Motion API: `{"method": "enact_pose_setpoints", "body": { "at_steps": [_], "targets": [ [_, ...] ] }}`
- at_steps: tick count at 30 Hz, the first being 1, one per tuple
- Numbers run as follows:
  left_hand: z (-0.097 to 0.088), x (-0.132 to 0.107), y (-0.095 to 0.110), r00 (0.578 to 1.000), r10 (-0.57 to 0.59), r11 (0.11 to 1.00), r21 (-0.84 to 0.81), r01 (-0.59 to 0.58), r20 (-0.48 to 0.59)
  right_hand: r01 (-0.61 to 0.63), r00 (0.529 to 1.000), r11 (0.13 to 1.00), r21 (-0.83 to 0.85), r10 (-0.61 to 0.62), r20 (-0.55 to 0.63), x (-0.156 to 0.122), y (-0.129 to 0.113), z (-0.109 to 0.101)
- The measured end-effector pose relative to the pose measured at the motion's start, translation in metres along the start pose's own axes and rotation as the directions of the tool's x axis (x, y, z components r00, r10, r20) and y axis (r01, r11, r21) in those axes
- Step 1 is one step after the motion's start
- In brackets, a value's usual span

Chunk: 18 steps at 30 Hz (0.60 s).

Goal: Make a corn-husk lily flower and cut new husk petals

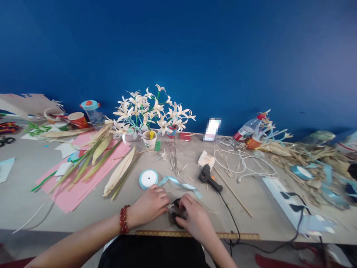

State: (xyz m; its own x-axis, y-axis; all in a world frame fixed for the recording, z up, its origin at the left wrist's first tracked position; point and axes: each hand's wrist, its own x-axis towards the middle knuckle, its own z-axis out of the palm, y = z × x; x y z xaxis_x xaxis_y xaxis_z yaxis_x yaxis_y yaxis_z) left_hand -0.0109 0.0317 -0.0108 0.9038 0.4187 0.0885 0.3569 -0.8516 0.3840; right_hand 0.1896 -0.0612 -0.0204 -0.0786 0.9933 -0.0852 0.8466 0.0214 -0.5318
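Note:
Black-handled scissors are in my right hand, whose thumb and fingers curl about the handles. Beside the blade end lies my left hand, palm down with its fingers bent together; whatever may be pinched under them is hidden. Beyond that hand, a spool of light blue ribbon rests flat on the table. A loose length of blue ribbon trails from near the spool toward the right. Under both wrists, a yellow ruler runs along the table's front edge.
Flowers of pale husk stand in cups at the back. A glue gun lies right of my hands, its cord running off the edge. Pink sheets bear husks on the left. A power strip and a husk pile are at right.

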Motion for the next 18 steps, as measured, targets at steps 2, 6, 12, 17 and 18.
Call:
{"method": "enact_pose_setpoints", "body": {
  "at_steps": [2,6,12,17,18],
  "targets": [
    [0.002,-0.001,0.001,1.000,0.000,1.000,0.027,0.001,-0.030,0.035,0.998,0.996,0.085,-0.038,0.042,0.001,0.004,-0.008],
    [0.004,-0.005,0.000,0.998,-0.016,0.999,0.030,0.018,-0.054,0.074,0.995,0.979,0.188,-0.085,0.047,0.003,0.015,-0.027],
    [0.007,-0.007,0.001,0.998,-0.014,0.999,0.036,0.016,-0.058,0.250,0.955,0.942,-0.224,-0.278,-0.104,0.024,0.011,-0.023],
    [0.011,-0.010,0.000,0.996,-0.038,0.997,0.060,0.042,-0.075,0.247,0.944,0.912,-0.327,-0.303,-0.130,0.046,0.004,-0.008],
    [0.010,-0.012,0.000,0.995,-0.045,0.998,0.040,0.049,-0.090,0.250,0.942,0.914,-0.320,-0.307,-0.139,0.047,0.005,-0.008]
  ]
}}
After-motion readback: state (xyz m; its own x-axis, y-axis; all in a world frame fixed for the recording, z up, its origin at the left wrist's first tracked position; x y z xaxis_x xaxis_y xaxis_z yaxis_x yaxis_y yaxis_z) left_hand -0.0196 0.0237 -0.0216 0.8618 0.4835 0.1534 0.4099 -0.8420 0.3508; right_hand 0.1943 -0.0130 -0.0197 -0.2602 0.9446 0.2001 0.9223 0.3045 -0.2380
